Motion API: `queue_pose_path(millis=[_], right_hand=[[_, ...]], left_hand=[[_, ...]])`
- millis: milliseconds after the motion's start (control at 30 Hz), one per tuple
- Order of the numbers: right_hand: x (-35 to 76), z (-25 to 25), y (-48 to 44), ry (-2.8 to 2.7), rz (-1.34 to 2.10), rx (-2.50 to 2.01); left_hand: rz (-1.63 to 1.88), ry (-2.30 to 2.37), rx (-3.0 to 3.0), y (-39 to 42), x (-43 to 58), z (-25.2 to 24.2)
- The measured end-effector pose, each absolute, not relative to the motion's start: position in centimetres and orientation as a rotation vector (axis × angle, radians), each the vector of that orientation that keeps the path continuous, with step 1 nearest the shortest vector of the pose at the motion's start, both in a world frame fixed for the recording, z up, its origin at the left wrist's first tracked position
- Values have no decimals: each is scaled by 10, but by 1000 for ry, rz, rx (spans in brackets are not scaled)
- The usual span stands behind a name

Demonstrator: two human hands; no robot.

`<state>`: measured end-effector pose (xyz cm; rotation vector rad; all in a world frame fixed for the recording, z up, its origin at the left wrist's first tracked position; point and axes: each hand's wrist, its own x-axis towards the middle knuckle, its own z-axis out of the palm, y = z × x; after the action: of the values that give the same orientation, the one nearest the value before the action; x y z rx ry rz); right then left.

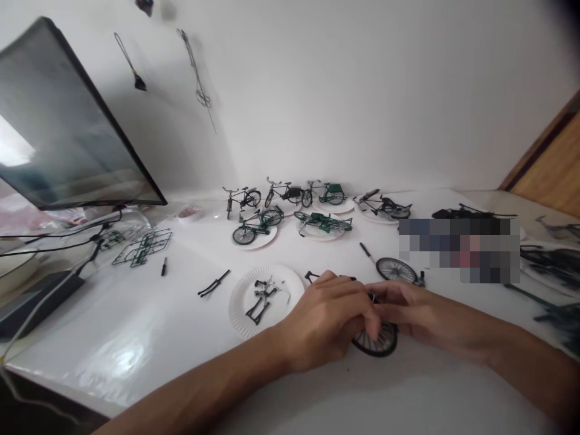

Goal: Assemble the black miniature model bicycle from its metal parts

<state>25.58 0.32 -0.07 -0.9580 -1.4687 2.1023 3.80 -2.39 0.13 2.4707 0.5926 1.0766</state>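
Observation:
Low over the white table, my left hand (pixel 328 317) and my right hand (pixel 408 305) are closed together around a part-built model bicycle. Its spoked wheel with a black tyre (pixel 383 348) shows below my fingers. A black piece of its frame (pixel 310 277) seems to stick out behind my left hand; the join is hidden. Both sets of fingertips meet near the top of the wheel, and what they pinch there is covered. Just beyond my right hand lies a second loose wheel (pixel 396 269). Left of my left hand is a paper plate (pixel 240 302) with small black and silver parts (pixel 261 302).
Several finished model bicycles (pixel 324 223) stand or lie along the wall, some on plates. A black fork (pixel 214 284), a small screwdriver (pixel 164 267) and green wire frames (pixel 142 248) lie to the left. A monitor (pixel 77 121) stands far left; dark bicycle parts (pixel 550 263) lie right.

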Motion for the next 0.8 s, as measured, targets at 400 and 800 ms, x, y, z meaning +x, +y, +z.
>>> queue_pose_path(millis=[400,800], right_hand=[[243,-14,14,-1158,1725,-1153],[240,-9,18,-1237,1601,-1335]], left_hand=[[807,893,2967,-2,1,30],[491,1431,2609,-40,-87,10]])
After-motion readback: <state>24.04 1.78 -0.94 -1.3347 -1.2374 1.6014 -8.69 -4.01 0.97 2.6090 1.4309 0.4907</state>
